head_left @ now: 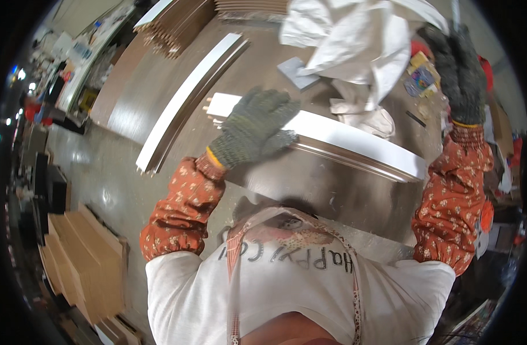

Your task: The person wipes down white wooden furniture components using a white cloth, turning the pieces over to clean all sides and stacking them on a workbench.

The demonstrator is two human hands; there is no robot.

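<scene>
A bundle of white-faced strips (355, 135) with brown edges lies slantwise on the brown worktable (263, 181). Across its left part rests my left hand (255, 126) in a grey-green knit glove, fingers at the far edge and thumb at the near edge, closed on the bundle. My right hand (462, 75), gloved too, reaches to the far right beside a crumpled white cloth (355, 49). Its fingers are drawn together, and a thin pale strip (455, 12) shows beyond them; what they hold is partly hidden.
Another bundle of white strips (186, 100) lies to the left. Stacked brown-edged strips (177, 29) stand at the back. A grey block (298, 73) sits near the cloth, and a yellow packet (421, 75) lies at right. Cardboard (85, 261) stands on the floor at lower left.
</scene>
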